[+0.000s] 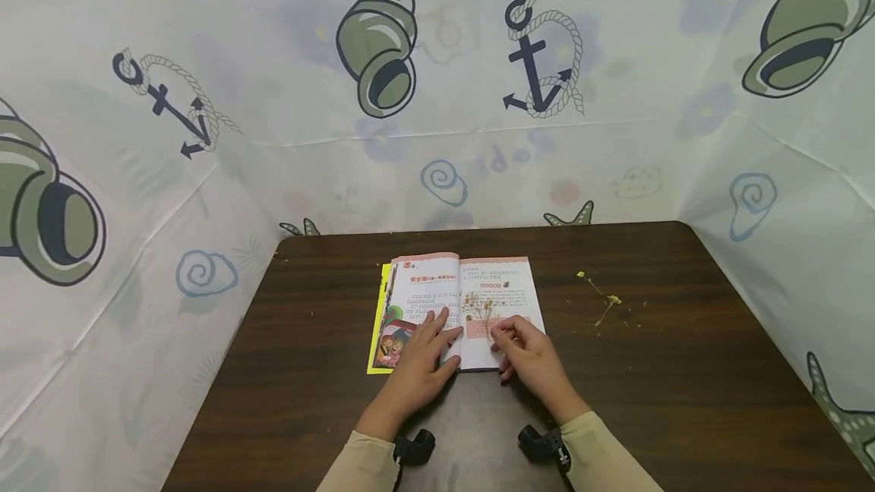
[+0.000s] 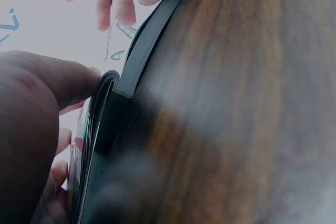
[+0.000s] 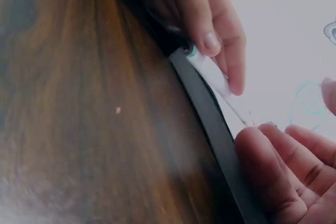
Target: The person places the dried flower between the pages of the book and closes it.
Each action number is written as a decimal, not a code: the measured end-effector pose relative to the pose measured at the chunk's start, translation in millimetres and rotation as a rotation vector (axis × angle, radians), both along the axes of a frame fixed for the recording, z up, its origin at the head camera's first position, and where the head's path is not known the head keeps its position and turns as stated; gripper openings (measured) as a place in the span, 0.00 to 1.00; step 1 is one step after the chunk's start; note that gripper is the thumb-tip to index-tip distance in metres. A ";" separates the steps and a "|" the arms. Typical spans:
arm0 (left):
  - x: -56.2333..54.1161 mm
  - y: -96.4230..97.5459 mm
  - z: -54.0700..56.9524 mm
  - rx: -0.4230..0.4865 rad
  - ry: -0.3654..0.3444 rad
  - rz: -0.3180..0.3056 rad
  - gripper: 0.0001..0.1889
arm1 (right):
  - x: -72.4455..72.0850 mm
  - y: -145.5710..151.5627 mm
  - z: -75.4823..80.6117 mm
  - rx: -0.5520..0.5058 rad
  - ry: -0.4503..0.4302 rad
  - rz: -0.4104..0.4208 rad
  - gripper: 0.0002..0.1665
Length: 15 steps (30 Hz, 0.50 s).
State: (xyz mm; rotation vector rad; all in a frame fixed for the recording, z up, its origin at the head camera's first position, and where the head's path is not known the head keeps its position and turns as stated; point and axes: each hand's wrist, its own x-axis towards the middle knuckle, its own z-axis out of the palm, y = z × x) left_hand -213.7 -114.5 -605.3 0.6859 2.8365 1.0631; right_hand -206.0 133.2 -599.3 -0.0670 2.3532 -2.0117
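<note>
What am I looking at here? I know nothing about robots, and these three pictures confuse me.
There is no robot here, just a person's bare left hand and right hand. The wide picture comes from a camera worn on the head, looking forward and down. The two close ones come from cameras worn on the wrists; the black gadget at the left wrist is probably one. On the brown table lies an open book, with a loose yellow-flowered sprig to its right. The left hand rests on the book's left side, fingers spread. The right hand, at the right side, seems to pinch a thin flower stem.
</note>
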 end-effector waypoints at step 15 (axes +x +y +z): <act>-0.7 0.1 -1.1 -0.011 0.011 -0.008 0.27 | -4.0 5.8 -11.9 0.416 0.506 -0.054 0.05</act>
